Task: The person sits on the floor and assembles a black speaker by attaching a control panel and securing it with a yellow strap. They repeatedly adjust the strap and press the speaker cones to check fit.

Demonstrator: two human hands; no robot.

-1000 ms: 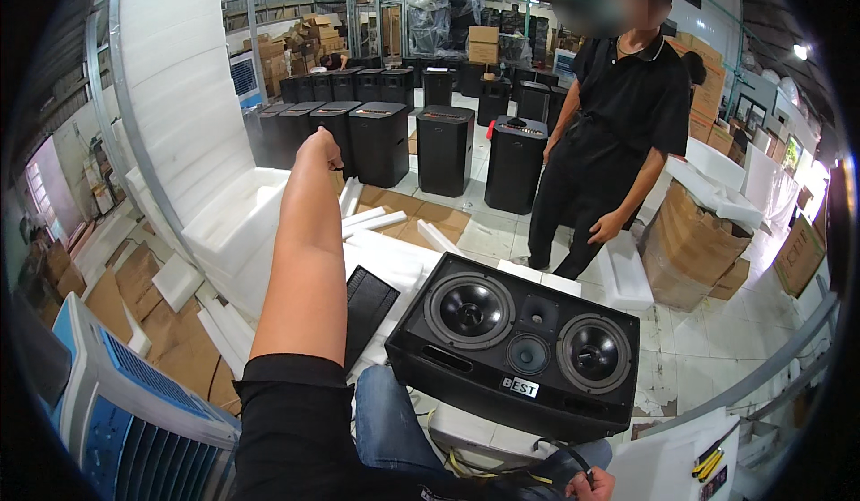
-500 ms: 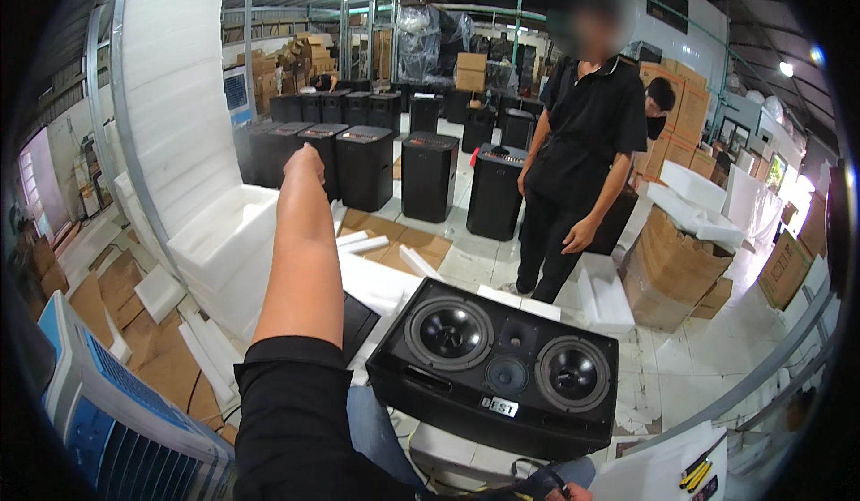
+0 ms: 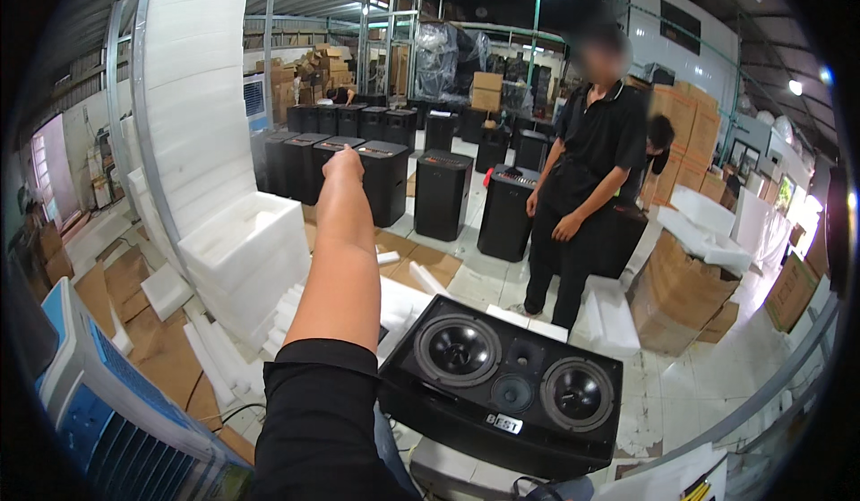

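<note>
My left hand (image 3: 343,168) is held out at the end of a raised, straight arm, toward the rows of black speaker cabinets (image 3: 380,186). Seen from behind, its fingers look mostly curled, with one finger pointing forward, and nothing shows in them. Below and right of the arm, a black speaker box (image 3: 557,443) lies face up, showing two large cones, a smaller cone and a horn. Neither that box nor the cabinets are touched by the hand. My right hand is out of the picture; a black strap (image 3: 530,483) shows at the lower edge.
Facing me beyond the speaker stands a person in black (image 3: 602,134); another person (image 3: 659,138) bends behind. White foam blocks (image 3: 242,255) rise at left, near a blue-and-white air cooler (image 3: 134,411). A cardboard box (image 3: 678,291) topped with foam stands at right.
The view has swung slightly left and up. My left arm remains stretched out, now further right in the picture. The standing person's hand has moved in toward the body.
</note>
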